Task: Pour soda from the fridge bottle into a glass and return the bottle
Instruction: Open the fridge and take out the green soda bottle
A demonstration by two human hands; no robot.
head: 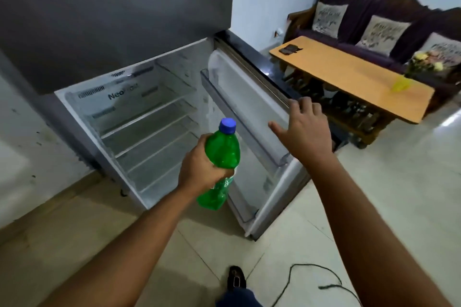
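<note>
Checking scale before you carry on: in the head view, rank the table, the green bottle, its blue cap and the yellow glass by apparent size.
1. table
2. green bottle, though nearness to the camera enlarges it
3. yellow glass and blue cap: they look alike; the glass is farther and blurred, so I won't rank them.

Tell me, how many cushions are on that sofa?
3 in view: one cushion at the sofa's left end, one in the middle, and one at the right, cut off by the picture's edge. More may lie beyond it.
</note>
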